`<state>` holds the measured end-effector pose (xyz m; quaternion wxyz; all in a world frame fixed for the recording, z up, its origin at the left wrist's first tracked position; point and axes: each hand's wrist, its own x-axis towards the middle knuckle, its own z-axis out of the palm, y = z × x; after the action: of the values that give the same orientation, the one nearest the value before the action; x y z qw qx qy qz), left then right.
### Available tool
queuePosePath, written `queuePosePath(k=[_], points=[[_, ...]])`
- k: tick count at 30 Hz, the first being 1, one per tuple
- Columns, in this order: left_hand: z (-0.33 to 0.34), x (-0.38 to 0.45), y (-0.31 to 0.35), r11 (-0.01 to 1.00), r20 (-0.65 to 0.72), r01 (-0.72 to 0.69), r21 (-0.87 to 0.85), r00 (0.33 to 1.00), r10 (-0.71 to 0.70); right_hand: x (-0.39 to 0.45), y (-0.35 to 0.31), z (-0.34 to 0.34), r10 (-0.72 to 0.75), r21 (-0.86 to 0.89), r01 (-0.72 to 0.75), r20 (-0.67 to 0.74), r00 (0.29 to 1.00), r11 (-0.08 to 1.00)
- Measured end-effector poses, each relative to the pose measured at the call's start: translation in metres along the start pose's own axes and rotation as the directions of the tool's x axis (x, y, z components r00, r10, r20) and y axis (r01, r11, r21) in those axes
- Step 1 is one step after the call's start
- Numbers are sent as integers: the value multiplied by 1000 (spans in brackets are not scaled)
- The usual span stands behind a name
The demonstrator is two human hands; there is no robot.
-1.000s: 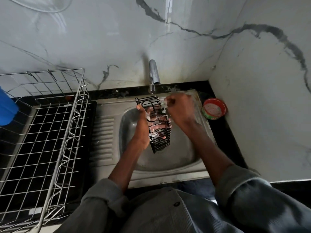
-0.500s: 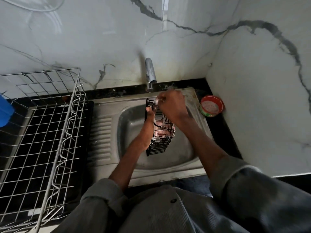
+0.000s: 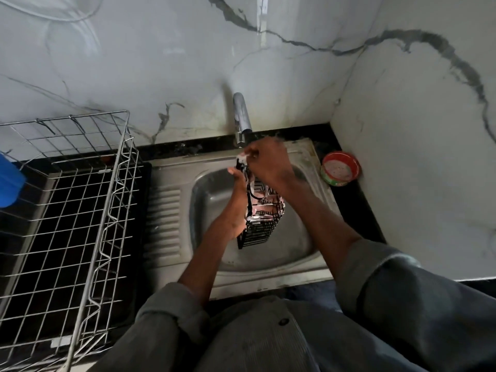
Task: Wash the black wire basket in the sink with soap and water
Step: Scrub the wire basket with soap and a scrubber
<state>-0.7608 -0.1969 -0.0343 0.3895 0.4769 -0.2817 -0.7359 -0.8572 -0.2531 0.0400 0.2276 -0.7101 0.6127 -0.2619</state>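
The black wire basket (image 3: 259, 229) hangs upright over the steel sink (image 3: 214, 189), just below the tap (image 3: 241, 114). My left hand (image 3: 237, 202) grips the basket from its left side, and fingers show through the wires. My right hand (image 3: 268, 165) is curled at the basket's top rim, pinching something small and pale with foam on it; I cannot tell what it is. White suds cling to the basket's upper wires.
A large silver wire dish rack (image 3: 80, 200) stands on the black counter left of the sink. A red-rimmed round soap tub (image 3: 339, 169) sits in the right corner by the marble wall. A blue object (image 3: 9, 181) shows at the far left edge.
The basket has turned narrower toward me and shifted slightly toward the tap. My right hand moved from the basket's upper side to its top rim.
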Motion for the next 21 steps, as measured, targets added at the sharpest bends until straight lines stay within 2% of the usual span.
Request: queuePosePath(k=[2, 4, 8, 10, 12, 14, 19, 21], points=[[-6, 1, 7, 998, -55, 8, -67, 998, -12, -13, -7, 1, -79, 31, 77, 85, 993, 997], [-15, 4, 12, 992, -194, -27, -124, 981, 2, -29, -9, 2, -157, 26, 155, 136, 978, 988], [-19, 3, 18, 966, -253, -40, -256, 967, -27, -42, 2, -4, -177, -86, 201, 231, 957, 976], [-18, 3, 22, 968, -316, -76, -240, 949, -4, -44, 2, 1, -160, -29, 168, 190, 969, 985], [-13, 6, 24, 976, -298, -66, -209, 954, 0, -39, -9, 9, -118, 31, 116, 91, 989, 993], [-10, 7, 24, 977, -299, -73, -202, 954, 9, -30, -18, 14, -100, 19, 100, 28, 995, 995], [-22, 11, 32, 918, -299, -63, -392, 952, -62, -39, -8, 8, -216, -6, 220, 164, 962, 975], [-26, 10, 38, 894, -309, -70, -442, 948, -78, -46, 1, 10, -211, -13, 216, 164, 964, 976]])
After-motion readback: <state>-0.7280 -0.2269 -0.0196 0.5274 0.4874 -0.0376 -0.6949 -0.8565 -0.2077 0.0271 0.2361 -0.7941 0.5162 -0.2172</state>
